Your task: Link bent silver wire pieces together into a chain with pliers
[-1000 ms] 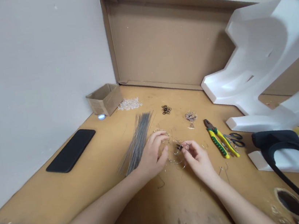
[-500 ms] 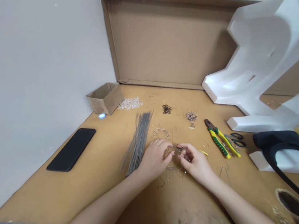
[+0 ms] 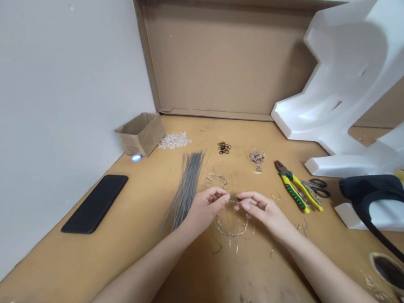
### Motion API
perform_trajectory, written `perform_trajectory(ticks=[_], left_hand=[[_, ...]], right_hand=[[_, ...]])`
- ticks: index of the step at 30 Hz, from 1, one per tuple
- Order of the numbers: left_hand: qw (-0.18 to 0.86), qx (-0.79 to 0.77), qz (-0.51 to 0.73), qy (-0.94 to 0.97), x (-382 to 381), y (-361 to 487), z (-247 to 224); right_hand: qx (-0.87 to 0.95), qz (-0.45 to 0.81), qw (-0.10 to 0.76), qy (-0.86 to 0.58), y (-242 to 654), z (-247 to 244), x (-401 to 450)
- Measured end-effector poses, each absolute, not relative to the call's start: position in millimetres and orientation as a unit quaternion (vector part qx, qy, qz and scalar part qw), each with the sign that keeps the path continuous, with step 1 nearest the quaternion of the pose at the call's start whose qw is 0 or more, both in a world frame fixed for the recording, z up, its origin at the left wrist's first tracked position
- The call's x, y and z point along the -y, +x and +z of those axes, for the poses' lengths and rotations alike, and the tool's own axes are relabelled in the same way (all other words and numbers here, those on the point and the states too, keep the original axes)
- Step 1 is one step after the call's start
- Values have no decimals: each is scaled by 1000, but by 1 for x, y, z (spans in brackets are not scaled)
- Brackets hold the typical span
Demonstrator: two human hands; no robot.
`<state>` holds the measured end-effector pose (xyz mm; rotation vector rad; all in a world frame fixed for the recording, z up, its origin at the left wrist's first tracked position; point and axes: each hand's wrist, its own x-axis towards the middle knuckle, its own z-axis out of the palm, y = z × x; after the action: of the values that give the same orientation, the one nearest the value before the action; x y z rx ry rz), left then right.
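A thin wire ring [image 3: 234, 234] with short wire ends sticking out hangs between my hands, low over the table. My left hand [image 3: 211, 207] pinches its upper left part. The fingertips of my right hand [image 3: 259, 208] are closed on its upper right part. Left of my left hand lies a bundle of straight grey wires [image 3: 187, 185]. A second wire ring [image 3: 216, 180] rests on the table just beyond my hands. Small wire pieces [image 3: 217, 246] are scattered around.
Pliers with yellow-green handles [image 3: 296, 188] and scissors [image 3: 318, 187] lie at the right, near white foam [image 3: 337, 163]. Farther back are black rings [image 3: 224, 147], a wire coil [image 3: 257, 156], clear bits [image 3: 175, 140] and a small box [image 3: 141, 134]. A black phone [image 3: 95, 204] lies left.
My hands have moved slightly apart, and the wire ring between them now shows more fully below my fingers. The view has shifted slightly.
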<state>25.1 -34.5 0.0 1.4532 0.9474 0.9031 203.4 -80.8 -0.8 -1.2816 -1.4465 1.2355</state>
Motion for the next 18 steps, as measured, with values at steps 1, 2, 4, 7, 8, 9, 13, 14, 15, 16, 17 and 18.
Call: perform_trajectory(ticks=[1, 2, 4, 7, 8, 9, 13, 14, 15, 16, 17, 18], left_hand=[[562, -400, 387, 612, 35, 25, 0], [563, -398, 390, 610, 35, 25, 0], [556, -399, 396, 612, 36, 24, -1], [512, -408, 408, 637, 38, 24, -3], [493, -411, 411, 647, 38, 24, -3], [477, -414, 415, 655, 39, 23, -3], [461, -423, 426, 654, 38, 24, -3], [475, -422, 424, 645, 38, 24, -2], [495, -420, 421, 634, 37, 24, -2], [517, -415, 417, 621, 36, 25, -1], [538, -410, 415, 608, 36, 25, 0], [555, -405, 415, 596, 35, 25, 1]], right_hand=[[567, 496, 415, -511, 204, 0, 80], [562, 492, 419, -517, 205, 0, 80], [556, 478, 428, -528, 205, -1, 79], [546, 478, 435, -532, 204, -4, 78], [541, 485, 437, -531, 203, -5, 78], [535, 494, 438, -527, 203, -6, 77], [522, 524, 427, -520, 204, -8, 77], [522, 529, 424, -518, 204, -8, 77], [522, 534, 424, -513, 205, -7, 77], [521, 541, 424, -506, 206, -7, 77], [520, 549, 426, -497, 207, -6, 77], [516, 559, 428, -488, 208, -6, 76]])
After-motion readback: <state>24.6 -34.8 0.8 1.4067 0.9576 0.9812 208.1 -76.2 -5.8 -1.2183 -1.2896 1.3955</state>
